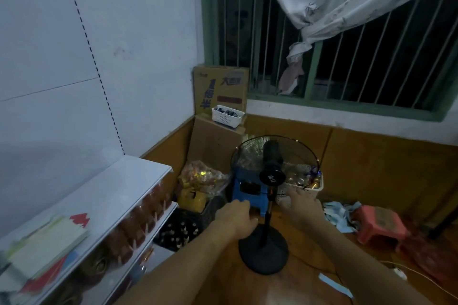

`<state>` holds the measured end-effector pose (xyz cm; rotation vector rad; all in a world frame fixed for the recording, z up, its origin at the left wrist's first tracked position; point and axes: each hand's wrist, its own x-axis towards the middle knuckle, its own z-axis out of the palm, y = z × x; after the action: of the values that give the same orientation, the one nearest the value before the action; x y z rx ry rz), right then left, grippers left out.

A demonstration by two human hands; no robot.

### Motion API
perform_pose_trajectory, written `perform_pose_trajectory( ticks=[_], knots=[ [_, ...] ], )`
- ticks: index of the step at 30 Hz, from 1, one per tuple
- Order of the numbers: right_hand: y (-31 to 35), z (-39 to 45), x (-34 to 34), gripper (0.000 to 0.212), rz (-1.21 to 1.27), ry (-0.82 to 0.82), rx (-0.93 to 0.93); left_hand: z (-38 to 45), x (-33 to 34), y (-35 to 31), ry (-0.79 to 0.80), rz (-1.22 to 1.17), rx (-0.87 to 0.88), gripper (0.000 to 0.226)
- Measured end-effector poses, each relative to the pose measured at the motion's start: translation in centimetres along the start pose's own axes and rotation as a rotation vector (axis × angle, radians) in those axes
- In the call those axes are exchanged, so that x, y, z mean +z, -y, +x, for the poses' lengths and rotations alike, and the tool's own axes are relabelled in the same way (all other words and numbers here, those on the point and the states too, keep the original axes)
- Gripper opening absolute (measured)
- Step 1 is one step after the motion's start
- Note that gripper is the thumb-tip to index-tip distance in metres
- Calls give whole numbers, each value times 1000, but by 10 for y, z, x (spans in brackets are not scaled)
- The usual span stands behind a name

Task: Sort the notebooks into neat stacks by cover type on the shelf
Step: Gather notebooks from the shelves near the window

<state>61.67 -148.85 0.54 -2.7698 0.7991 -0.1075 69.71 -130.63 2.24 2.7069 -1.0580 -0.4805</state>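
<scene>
A loose pile of notebooks lies on the white shelf point(111, 195) at the lower left. On top is a pale green notebook point(47, 245); red and blue covers point(49, 276) stick out beneath it. A red notebook point(79, 220) lies just behind the pile. Both my hands are out over the floor, to the right of the shelf and away from the notebooks. My left hand point(235, 218) is beside the fan's pole, fingers loosely bent, holding nothing. My right hand point(303, 205) is spread on the pole's other side, also holding nothing.
A black standing fan point(271, 171) with a round base point(264, 251) stands right in front of my hands. Behind it are a blue stool point(244, 189) and a white tub point(314, 187). A black bottle crate point(183, 229) sits by the shelf. A red stool point(379, 228) is at the right.
</scene>
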Motion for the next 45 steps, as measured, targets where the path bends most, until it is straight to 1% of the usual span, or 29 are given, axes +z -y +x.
perform_pose_trajectory(
  ticks=[5,9,13,16,18,20,24,27,29,31,35,38,41,45],
  knots=[
    [6,50,7,44,11,25,-57,47,-5,9,-8,-18,-38,50],
    [26,90,13,48,-30,54,-90,79,-14,33,-43,-43,-63,49],
    [68,136,17,47,-63,75,-149,100,-33,76,-91,-91,-98,48],
    [113,166,28,46,-89,97,-221,107,-53,118,-124,-150,-149,36],
    [145,182,40,46,-96,118,-301,105,-64,148,-128,-191,-221,28],
    [183,195,53,45,-95,147,-372,98,-70,181,-150,-208,-281,27],
    [265,208,77,54,-103,186,-501,73,-76,243,-252,-209,-473,36],
    [324,207,96,46,-58,186,-629,48,-80,285,-279,-211,-604,50],
    [360,200,108,46,-46,213,-741,28,-82,309,-297,-206,-696,51],
    [394,194,119,47,-59,203,-856,9,-83,329,-296,-205,-790,49],
    [463,182,137,47,-74,168,-1032,-29,-86,358,-331,-212,-998,48],
    [499,171,151,48,-47,200,-1158,-57,-83,369,-366,-234,-1132,48],
    [525,159,165,49,-32,252,-1256,-80,-79,376,-388,-228,-1227,51],
    [537,139,189,49,-49,309,-1365,-101,-59,377,-408,-234,-1326,51]
  ],
)
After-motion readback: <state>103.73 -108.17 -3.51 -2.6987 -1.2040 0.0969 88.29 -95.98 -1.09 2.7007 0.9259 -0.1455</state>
